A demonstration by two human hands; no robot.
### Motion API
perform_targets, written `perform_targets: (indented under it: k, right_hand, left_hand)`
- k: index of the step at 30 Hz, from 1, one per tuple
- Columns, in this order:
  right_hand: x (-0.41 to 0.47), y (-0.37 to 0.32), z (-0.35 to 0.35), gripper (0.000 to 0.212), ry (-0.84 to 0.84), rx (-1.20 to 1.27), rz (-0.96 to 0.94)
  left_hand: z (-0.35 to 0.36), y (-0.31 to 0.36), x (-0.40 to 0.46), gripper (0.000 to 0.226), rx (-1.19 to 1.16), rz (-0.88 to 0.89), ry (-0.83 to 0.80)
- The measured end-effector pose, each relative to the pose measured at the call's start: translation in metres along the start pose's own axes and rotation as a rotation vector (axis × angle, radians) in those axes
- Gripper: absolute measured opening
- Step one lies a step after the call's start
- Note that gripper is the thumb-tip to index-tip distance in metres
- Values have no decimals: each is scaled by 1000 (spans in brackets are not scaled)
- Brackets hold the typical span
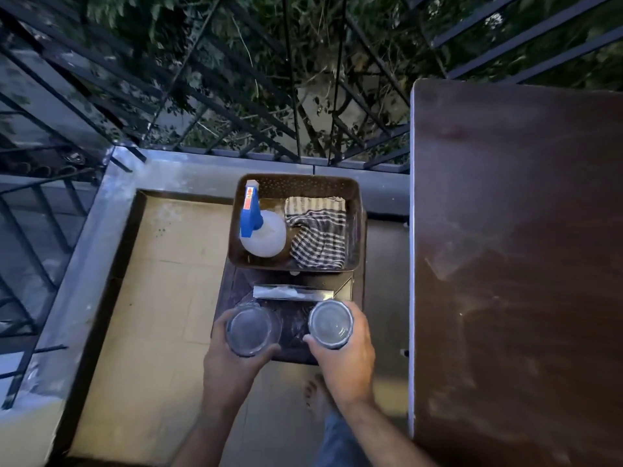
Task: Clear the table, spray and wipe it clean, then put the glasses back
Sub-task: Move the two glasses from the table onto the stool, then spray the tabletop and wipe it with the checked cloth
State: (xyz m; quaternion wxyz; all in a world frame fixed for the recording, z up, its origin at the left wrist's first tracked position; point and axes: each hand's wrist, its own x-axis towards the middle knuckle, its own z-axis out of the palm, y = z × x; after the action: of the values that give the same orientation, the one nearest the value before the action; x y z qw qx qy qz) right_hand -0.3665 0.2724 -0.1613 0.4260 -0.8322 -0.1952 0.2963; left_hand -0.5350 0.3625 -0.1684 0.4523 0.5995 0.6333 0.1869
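Note:
My left hand (232, 358) grips a clear glass (251, 330) seen from above. My right hand (344, 362) grips a second glass (330, 323) with a silvery rim. Both glasses are over a small dark stool (290, 291), at its near end. At the stool's far end stands a brown basket (296, 183) holding a white spray bottle with a blue trigger (259, 230) and a striped cloth (318, 230). The brown table (515, 264) fills the right side; its top is bare and streaked.
A flat silvery strip (291, 293) lies on the stool between basket and glasses. A grey parapet with black metal railing (202, 106) runs behind the stool and along the left. Tiled floor (161, 298) lies to the left. My foot (315, 389) shows below the stool.

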Motion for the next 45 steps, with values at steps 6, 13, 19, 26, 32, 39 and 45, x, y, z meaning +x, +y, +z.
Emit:
perform_targets:
  k: [6, 13, 19, 26, 32, 39, 45]
  right_hand:
    - [6, 14, 16, 90, -63, -71, 12]
    - [7, 20, 26, 95, -54, -113, 26]
    - [-6, 11, 17, 101, -55, -121, 3]
    - [24, -55, 16, 44, 84, -40, -493]
    - [115, -101, 36, 36, -5, -369, -431]
    - [177, -82, 62, 100, -341, -800, -191]
    - [192, -71, 77, 123, -495, -947, -155]
  left_hand:
    - [1, -13, 24, 92, -1, -1, -24]
    - [2, -18, 35, 97, 5, 11, -42]
    - [-2, -18, 34, 106, 3, 23, -91]
    - [-20, 11, 41, 85, -104, 315, -9]
    - [-17, 65, 90, 77, 25, 550, 19]
    - [11, 100, 127, 80, 5, 333, -94]
    - [37, 105, 150, 66, -187, 133, -62]
